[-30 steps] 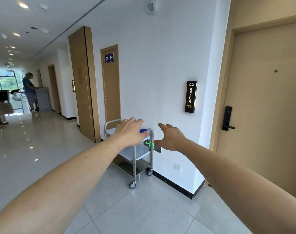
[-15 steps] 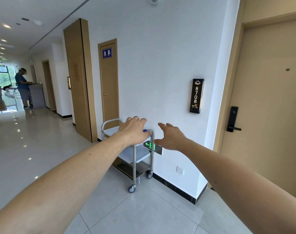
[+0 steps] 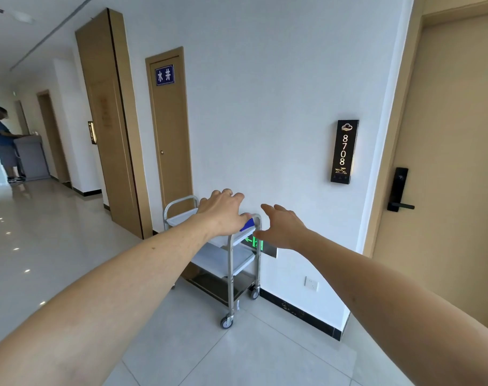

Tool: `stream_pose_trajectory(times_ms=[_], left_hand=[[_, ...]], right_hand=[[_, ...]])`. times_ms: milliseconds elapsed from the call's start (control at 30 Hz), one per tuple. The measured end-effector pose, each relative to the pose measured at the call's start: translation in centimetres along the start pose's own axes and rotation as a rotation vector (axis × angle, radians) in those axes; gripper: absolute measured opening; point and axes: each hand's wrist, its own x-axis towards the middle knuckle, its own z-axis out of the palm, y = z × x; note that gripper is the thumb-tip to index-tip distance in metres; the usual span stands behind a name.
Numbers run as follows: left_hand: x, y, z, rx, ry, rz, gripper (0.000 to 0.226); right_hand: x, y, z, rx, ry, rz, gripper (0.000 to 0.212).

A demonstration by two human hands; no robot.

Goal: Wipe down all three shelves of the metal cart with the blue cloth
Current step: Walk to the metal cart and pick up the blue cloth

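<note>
A three-shelf metal cart [image 3: 231,271] on castors stands against the white wall, some way ahead of me. A blue cloth [image 3: 248,224] lies on its top shelf near the right handle, mostly hidden behind my left hand. My left hand [image 3: 223,211] is stretched out in front of the cart's top, fingers spread, holding nothing. My right hand [image 3: 283,228] is stretched out beside it to the right, fingers apart and empty, in line with the cart's right end. Both arms are held out well short of the cart.
A narrow wooden door with a blue sign [image 3: 169,129] is behind the cart. A room door with a black lock [image 3: 398,189] is at right. A green exit sign [image 3: 254,242] sits low on the wall. A person [image 3: 2,143] stands far down the tiled corridor at left.
The view has swung right and come closer to the cart. Both outstretched hands keep the same pose, holding nothing.
</note>
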Motion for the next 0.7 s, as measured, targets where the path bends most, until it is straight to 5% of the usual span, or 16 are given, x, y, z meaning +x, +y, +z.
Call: stream_pose_trajectory(times_ms=[367,700], left_hand=[[7.4,-6.1,4.7,-0.033,-0.048,-0.013,0.06],[18.0,-5.3,10.3,-0.037,-0.067,-0.047,0.058]], right_hand=[[9.4,0.4,4.0,0.004,-0.011,0.035,0.072],[20.0,7.0,6.1,0.035,-0.026,0.029,0.075]])
